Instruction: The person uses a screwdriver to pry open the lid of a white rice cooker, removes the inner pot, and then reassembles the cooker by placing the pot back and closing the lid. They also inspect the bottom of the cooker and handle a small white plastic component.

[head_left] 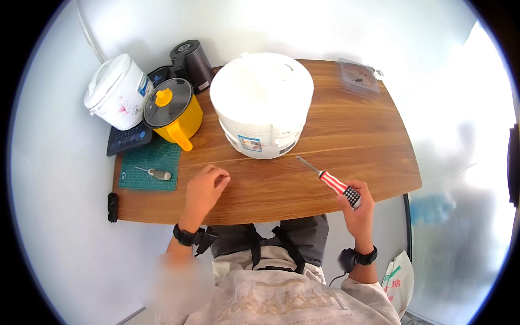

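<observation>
My right hand grips a screwdriver by its handle, patterned in red and white stripes with a dark checked end. The metal shaft points up and left, over the table. My left hand is held over the table's front part, fingers curled in and thumb close to them; anything between them is hidden. Beyond both hands stands a large white rice cooker with a label low on its front. Its body is apart from the screwdriver tip.
Left on the wooden table are a yellow pot, a smaller white cooker, a dark kettle and a dark hotplate. A second screwdriver lies on a green mat. A clear plastic tray sits back right.
</observation>
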